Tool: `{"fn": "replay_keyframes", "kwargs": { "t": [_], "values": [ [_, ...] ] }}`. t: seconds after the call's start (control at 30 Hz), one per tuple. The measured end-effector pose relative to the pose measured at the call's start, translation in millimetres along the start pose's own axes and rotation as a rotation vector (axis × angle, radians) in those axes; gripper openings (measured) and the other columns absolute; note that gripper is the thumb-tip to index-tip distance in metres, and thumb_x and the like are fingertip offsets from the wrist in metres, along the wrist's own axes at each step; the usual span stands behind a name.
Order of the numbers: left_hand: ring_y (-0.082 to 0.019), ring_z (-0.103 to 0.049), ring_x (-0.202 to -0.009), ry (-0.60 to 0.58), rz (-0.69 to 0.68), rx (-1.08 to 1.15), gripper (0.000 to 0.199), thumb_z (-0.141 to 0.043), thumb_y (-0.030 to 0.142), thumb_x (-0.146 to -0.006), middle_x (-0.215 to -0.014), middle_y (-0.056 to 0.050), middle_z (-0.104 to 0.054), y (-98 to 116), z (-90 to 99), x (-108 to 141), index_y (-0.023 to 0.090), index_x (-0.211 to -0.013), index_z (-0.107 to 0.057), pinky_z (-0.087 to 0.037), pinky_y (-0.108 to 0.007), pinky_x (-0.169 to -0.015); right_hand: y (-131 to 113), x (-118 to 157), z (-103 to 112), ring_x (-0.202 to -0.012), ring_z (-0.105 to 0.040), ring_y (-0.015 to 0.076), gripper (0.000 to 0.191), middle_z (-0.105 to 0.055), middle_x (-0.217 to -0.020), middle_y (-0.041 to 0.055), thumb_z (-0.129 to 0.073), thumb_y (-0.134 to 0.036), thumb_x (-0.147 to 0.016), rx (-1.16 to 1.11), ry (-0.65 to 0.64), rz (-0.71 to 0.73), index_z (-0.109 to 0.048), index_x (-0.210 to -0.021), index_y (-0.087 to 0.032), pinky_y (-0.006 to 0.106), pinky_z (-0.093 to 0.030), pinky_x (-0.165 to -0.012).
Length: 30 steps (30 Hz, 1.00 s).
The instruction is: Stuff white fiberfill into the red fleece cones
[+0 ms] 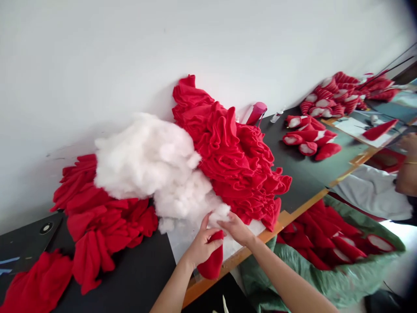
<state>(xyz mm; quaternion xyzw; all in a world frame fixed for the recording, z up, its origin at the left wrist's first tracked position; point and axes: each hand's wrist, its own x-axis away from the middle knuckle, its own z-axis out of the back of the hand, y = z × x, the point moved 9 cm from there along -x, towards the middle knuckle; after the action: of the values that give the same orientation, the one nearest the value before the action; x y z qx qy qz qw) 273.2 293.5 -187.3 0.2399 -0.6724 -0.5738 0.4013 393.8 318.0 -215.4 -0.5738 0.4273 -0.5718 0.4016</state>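
Note:
My left hand [202,248] is closed around a small red fabric pouch [211,264], which hangs over the front edge of the table. My right hand [237,229] pinches a tuft of white stuffing [219,214] right above the top of the pouch. The fingers of both hands nearly meet there; whether any stuffing is inside the pouch is hidden. Just beyond my hands lies a big fluffy heap of white stuffing [146,156]. To its right rises a tall pile of red fabric pieces [228,152].
More red fabric pieces [100,230] lie at left, near a dark phone [42,230]. Stuffed red pieces [309,137] and a pink bottle [256,113] stand farther right. A green sack [312,269] of red pieces sits below the table edge. A co-worker's arm [407,169] shows at far right.

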Motion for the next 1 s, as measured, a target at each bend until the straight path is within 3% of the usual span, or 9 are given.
{"fn": "replay_keyframes", "kwargs": {
  "t": [0.13, 0.27, 0.37, 0.47, 0.57, 0.7, 0.83, 0.9, 1.0],
  "values": [
    [-0.030, -0.047, -0.120, 0.098, -0.035, 0.046, 0.024, -0.061, 0.020, -0.079, -0.124, -0.011, -0.052, 11, -0.4, -10, 0.021, -0.101, -0.070, -0.031, -0.043, -0.107, -24, 12, -5, -0.068, -0.064, 0.0167, 0.036, -0.068, -0.084, 0.0033, -0.065, -0.043, -0.076, -0.106, 0.095, 0.010, -0.056, -0.101, -0.020, 0.031, -0.053, -0.065],
    [-0.027, -0.056, -0.104, 0.178, -0.089, 0.041, 0.018, -0.058, 0.017, -0.079, -0.105, -0.008, -0.061, 25, 6.8, 1, 0.022, -0.090, -0.072, -0.039, -0.042, -0.100, -34, 24, -22, -0.079, -0.066, 0.0199, 0.044, -0.071, -0.087, 0.0034, -0.076, -0.042, -0.067, -0.187, 0.083, 0.025, -0.059, -0.102, -0.022, 0.034, -0.054, -0.076],
    [-0.031, -0.053, -0.112, 0.150, -0.122, 0.032, 0.016, -0.061, 0.019, -0.078, -0.114, -0.009, -0.061, 27, 9.1, 12, 0.024, -0.089, -0.073, -0.035, -0.044, -0.104, -33, 25, -34, -0.070, -0.065, 0.0191, 0.037, -0.071, -0.076, 0.0022, -0.078, -0.042, -0.064, -0.259, 0.101, 0.028, -0.063, -0.089, -0.020, 0.032, -0.055, -0.068],
    [-0.033, -0.042, -0.127, 0.220, -0.133, -0.015, 0.028, -0.060, 0.018, -0.078, -0.132, -0.009, -0.052, 19, 21.8, 20, 0.026, -0.103, -0.071, -0.028, -0.045, -0.109, -28, 17, -42, -0.054, -0.059, 0.0144, 0.032, -0.066, -0.065, -0.0012, -0.072, -0.045, -0.069, -0.292, 0.191, 0.047, -0.058, -0.084, -0.020, 0.026, -0.050, -0.051],
    [-0.029, -0.049, -0.119, 0.265, -0.163, -0.163, 0.031, -0.053, 0.014, -0.080, -0.125, -0.008, -0.054, 7, 31.9, 23, 0.026, -0.102, -0.070, -0.035, -0.042, -0.104, -33, 4, -47, -0.049, -0.056, 0.0127, 0.031, -0.062, -0.060, -0.0037, -0.068, -0.046, -0.071, -0.313, 0.274, 0.088, -0.054, -0.084, -0.021, 0.024, -0.047, -0.046],
    [-0.026, -0.060, -0.090, 0.312, -0.117, -0.250, 0.021, -0.056, 0.014, -0.076, -0.102, -0.007, -0.061, -22, 43.6, 25, 0.026, -0.085, -0.071, -0.044, -0.041, -0.092, -79, -13, -33, -0.037, -0.043, 0.0085, 0.033, -0.049, -0.048, -0.0095, -0.065, -0.051, -0.072, -0.320, 0.412, 0.200, -0.049, -0.078, -0.022, 0.020, -0.038, -0.036],
    [-0.032, -0.055, -0.106, 0.447, -0.085, -0.178, 0.015, -0.060, 0.021, -0.078, -0.134, -0.011, -0.047, -32, 64.0, 43, 0.024, -0.088, -0.070, -0.036, -0.049, -0.098, -159, -5, 2, -0.045, -0.049, 0.0076, 0.036, -0.058, -0.062, -0.0060, -0.070, -0.049, -0.069, -0.281, 0.508, 0.354, -0.054, -0.085, -0.020, 0.019, -0.041, -0.041],
    [-0.032, -0.052, -0.112, 0.562, -0.101, 0.038, 0.015, -0.064, 0.029, -0.079, -0.136, -0.011, -0.047, -26, 83.0, 63, 0.023, -0.092, -0.070, -0.033, -0.048, -0.102, -184, 8, 11, -0.047, -0.053, 0.0094, 0.037, -0.063, -0.068, -0.0028, -0.071, -0.047, -0.068, -0.220, 0.452, 0.369, -0.057, -0.087, -0.020, 0.021, -0.044, -0.042],
    [-0.029, -0.060, -0.103, 0.689, -0.110, 0.515, 0.033, -0.066, 0.045, -0.080, -0.113, -0.011, -0.064, -16, 113.5, 98, 0.022, -0.103, -0.065, -0.042, -0.046, -0.096, -170, 28, -10, -0.038, -0.051, 0.0122, 0.033, -0.062, -0.054, -0.0013, -0.075, -0.045, -0.064, -0.084, 0.147, 0.138, -0.063, -0.079, -0.018, 0.023, -0.042, -0.034]
  ]
}}
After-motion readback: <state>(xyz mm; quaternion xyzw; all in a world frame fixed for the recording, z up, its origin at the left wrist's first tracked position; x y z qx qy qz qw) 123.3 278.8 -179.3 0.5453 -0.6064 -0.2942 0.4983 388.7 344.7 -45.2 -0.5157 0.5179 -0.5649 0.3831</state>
